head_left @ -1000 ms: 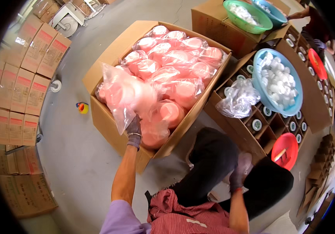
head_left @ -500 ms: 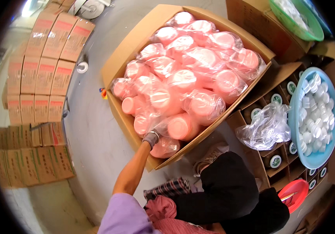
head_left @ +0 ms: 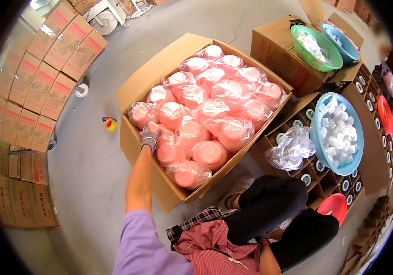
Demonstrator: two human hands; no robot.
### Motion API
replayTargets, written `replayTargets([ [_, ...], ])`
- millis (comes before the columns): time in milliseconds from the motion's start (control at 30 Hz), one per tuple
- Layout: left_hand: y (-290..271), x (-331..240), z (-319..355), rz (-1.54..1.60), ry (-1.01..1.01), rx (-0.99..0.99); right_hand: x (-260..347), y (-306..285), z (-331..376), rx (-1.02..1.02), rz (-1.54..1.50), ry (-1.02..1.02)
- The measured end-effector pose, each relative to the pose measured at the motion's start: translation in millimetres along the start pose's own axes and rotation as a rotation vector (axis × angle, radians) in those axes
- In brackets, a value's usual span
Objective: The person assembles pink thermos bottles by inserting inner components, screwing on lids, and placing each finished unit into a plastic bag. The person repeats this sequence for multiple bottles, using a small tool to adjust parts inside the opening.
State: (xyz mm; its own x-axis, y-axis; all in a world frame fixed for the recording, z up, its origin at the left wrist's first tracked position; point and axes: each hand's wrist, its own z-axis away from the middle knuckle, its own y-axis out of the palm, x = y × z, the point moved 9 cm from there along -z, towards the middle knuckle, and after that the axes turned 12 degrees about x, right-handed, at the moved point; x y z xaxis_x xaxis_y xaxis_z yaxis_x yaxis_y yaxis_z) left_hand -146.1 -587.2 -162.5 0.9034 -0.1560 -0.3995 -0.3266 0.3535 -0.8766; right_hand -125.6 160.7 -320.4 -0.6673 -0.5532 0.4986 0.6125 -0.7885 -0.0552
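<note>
L hand (head_left: 149, 136), in a grey glove, is resting at the L side of the big open carton (head_left: 181, 51), fingers bending over the bagged pink containers (head_left: 208, 153). Can't tell if fingers are gripping one or just touching. Containers are lying directly under & beside the fingertips, w/ more spreading to the R & toward the far side, packing the carton tightly, approx. level w/ its rim.

L wrist is crossing the carton's L edge; a flap is sticking out nr the bottom corner. Beyond that edge, grey floor (head_left: 89, 183) is giving open room on the L, w/ a small yellow-red roll (head_left: 110, 123) lying there; stacked cartons (head_left: 36, 87) are standing farther L.

R hand (head_left: 263, 238) is sitting low btwn the knees, mostly hidden; can't tell its fingers' state.

R of the big carton, space is getting tight: a divided carton (head_left: 260, 153) is standing close by, holding white-capped bottles, w/ a clear plastic heap (head_left: 291, 150) & blue basin (head_left: 315, 137) of white caps resting on top.
</note>
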Motion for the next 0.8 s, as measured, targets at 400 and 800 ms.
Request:
replayTargets([
  [400,-249.6,-163.0,167.2,0.761,0.815,0.341,296.4,-110.6,194.0,-0.612,0.104,-0.819],
  [800,-81.6,-215.1,375.6,1.063,0.981,1.256,433.4,79.9,308.1,-0.216,0.360,-1.412],
])
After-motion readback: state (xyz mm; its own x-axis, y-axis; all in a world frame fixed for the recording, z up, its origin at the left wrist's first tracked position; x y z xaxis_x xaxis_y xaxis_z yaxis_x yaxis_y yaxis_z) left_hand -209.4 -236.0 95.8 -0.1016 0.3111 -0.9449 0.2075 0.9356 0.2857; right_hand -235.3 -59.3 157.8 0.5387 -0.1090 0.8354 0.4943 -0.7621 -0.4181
